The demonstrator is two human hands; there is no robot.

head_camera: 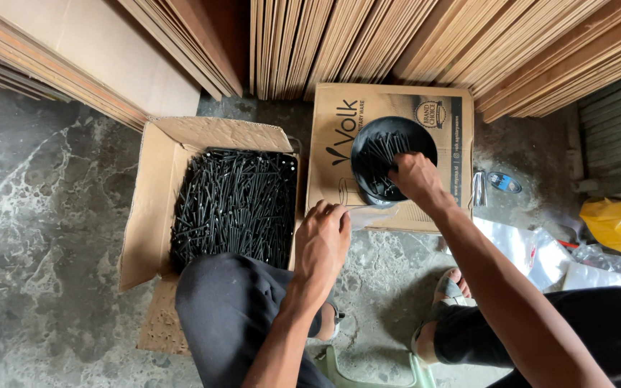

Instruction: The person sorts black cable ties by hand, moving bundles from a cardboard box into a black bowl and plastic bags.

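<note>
While right hand (415, 176) dips into black bowl (391, 158) — left hand (323, 241) hovers, curled.

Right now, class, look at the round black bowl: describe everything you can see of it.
The black bowl is round, dark and looks like plastic. It sits upright on top of a closed cardboard box, just in front of stacked plywood sheets. Long black screws lie loose inside it. The right hand reaches over its near rim into the screws and hides part of the rim.

Soft even daylight, sharp, mild edge distortion
</note>
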